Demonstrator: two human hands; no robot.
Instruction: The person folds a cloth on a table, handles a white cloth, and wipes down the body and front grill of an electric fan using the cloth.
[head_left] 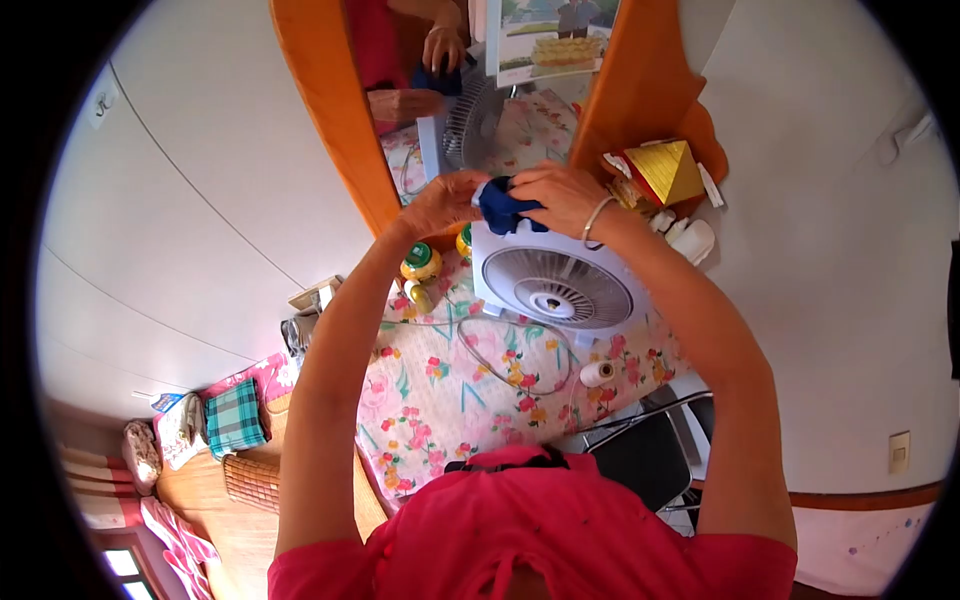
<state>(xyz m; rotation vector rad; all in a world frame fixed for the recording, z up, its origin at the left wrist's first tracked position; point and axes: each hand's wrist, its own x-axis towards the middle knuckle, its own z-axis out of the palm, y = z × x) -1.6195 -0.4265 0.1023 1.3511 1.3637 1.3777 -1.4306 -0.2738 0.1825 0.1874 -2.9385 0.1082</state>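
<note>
A white box fan (pixel 560 280) with a round grille stands on the floral tablecloth (pixel 450 400), in front of a mirror. On its top edge lies a dark blue cloth (pixel 507 207). My right hand (pixel 560 195), with a bracelet at the wrist, presses its curled fingers on the cloth. My left hand (pixel 445 203) is at the fan's top left corner, beside the cloth, its fingers bent and partly hidden there. The fan's cord (pixel 470 345) loops over the tablecloth.
Left of the fan stand jars with green lids (pixel 420 262). A thread spool (pixel 597 374) lies near the table's right side. A gold pyramid-shaped box (pixel 665 172) sits at the back right. A wood-framed mirror (pixel 405 150) rises behind, and a black folding chair (pixel 645 455) stands below right.
</note>
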